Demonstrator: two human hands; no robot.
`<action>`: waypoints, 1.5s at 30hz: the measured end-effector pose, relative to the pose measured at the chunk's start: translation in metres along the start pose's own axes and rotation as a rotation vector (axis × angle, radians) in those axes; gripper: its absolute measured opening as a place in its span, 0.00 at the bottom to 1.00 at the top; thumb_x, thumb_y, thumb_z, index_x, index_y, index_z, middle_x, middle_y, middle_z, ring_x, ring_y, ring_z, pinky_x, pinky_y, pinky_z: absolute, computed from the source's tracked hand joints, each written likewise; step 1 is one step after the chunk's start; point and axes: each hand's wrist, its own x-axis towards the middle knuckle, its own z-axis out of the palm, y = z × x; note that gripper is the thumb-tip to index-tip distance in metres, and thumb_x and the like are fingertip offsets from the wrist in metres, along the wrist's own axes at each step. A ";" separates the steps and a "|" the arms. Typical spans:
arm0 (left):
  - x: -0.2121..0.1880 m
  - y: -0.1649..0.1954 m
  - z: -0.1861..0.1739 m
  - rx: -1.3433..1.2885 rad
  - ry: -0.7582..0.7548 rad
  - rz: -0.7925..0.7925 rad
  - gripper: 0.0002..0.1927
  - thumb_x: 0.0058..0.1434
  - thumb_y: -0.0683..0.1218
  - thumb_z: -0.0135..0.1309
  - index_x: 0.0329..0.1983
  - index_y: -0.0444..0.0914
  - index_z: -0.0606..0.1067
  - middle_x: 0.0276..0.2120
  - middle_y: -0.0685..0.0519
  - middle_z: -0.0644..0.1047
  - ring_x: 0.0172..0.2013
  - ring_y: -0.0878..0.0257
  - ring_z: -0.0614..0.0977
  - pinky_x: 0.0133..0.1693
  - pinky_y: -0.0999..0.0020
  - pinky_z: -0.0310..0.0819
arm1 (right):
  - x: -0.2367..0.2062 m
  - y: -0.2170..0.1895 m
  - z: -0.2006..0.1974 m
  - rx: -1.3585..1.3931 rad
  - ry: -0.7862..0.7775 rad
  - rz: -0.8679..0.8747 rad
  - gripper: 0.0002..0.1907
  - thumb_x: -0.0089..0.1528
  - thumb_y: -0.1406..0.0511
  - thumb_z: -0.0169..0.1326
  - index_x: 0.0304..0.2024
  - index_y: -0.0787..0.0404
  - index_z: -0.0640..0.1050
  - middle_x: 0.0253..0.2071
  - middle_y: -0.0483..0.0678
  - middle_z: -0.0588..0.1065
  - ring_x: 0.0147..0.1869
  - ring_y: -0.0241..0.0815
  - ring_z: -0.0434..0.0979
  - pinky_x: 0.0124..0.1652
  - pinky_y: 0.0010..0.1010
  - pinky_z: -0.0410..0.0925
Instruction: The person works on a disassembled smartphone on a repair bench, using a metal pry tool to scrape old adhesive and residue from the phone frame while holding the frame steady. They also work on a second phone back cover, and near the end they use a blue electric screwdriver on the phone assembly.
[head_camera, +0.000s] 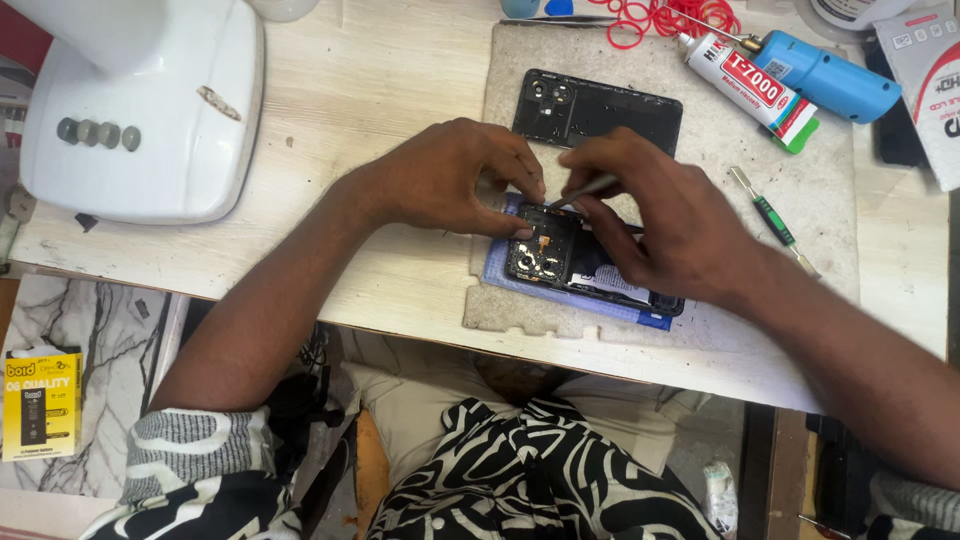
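The right hand (665, 215) pinches a thin metal tool (583, 190), likely tweezers, between thumb and fingers, its tip angled down to the top edge of the opened phone (545, 245). The left hand (460, 180) is curled with its fingertips pressed on the phone's upper left corner, near where the tip meets it; whether those fingers also pinch a small part I cannot tell. The phone lies face down on a blue sheet (500, 270) on a worn grey mat (700, 330), its camera end toward the left hand. To do this well, it seems wise to keep the steadying fingers close to the tip so the phone cannot slide, and to work the tip lightly and shallowly, since small connectors bend easily. The removed back cover (600, 108) lies just beyond the hands, a green-handled screwdriver (775, 220) to the right, and a glue tube (745, 85) beside a blue tool (830, 75) further off.
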 end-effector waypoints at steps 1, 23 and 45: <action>0.000 -0.001 0.001 0.000 0.012 0.016 0.19 0.52 0.55 0.69 0.46 0.48 0.83 0.50 0.61 0.81 0.45 0.64 0.83 0.49 0.68 0.81 | 0.006 -0.004 -0.006 -0.023 -0.022 -0.035 0.20 0.68 0.71 0.55 0.60 0.57 0.65 0.50 0.51 0.73 0.52 0.50 0.84 0.47 0.40 0.80; 0.010 -0.022 0.004 -0.071 0.060 0.152 0.20 0.50 0.55 0.71 0.44 0.44 0.83 0.48 0.55 0.80 0.45 0.60 0.81 0.47 0.63 0.79 | 0.062 -0.019 -0.030 -0.412 -0.314 0.055 0.23 0.58 0.55 0.65 0.52 0.55 0.77 0.46 0.50 0.80 0.44 0.56 0.82 0.38 0.48 0.74; 0.011 -0.022 0.005 -0.059 0.064 0.165 0.19 0.50 0.54 0.71 0.43 0.44 0.83 0.47 0.57 0.80 0.44 0.60 0.81 0.46 0.62 0.79 | 0.072 -0.029 -0.030 -0.547 -0.482 0.316 0.29 0.60 0.51 0.66 0.61 0.49 0.73 0.42 0.46 0.80 0.42 0.52 0.82 0.42 0.46 0.73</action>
